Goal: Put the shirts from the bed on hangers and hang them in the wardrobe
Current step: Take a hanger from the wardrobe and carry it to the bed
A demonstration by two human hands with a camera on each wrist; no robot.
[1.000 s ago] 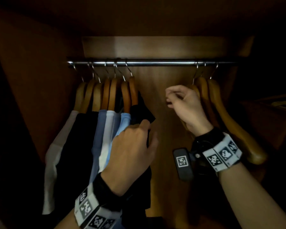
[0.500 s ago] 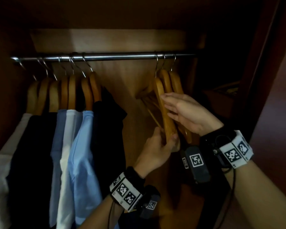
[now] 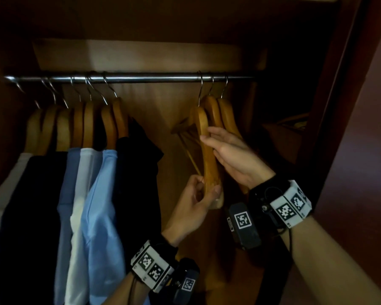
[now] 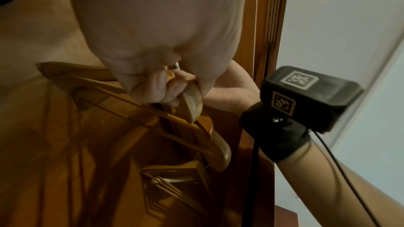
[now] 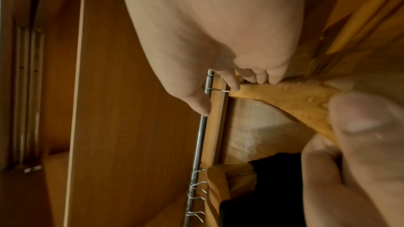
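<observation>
The hanger point(image 3: 208, 157) between the left hand's fingers point(image 3: 197, 188) is honey-orange wood. Its hook, above the right hand's fingertips point(image 3: 207, 139), is silvery like the rail point(image 3: 141, 77). Far left of the fingers hang shirts point(image 3: 92, 205): white, black, mid blue, white, pale blue, then one black or perhaps navy. Both wristbands point(image 3: 293, 208) carry black-and-white square-code patterns.

Glossy wooden hanger point(image 3: 207, 150), shiny metal rail point(image 3: 141, 77)

Head view looks down into the wardrobe point(image 3: 141, 53); both close wrist views share the empty hanger point(image 3: 208, 155).
</observation>
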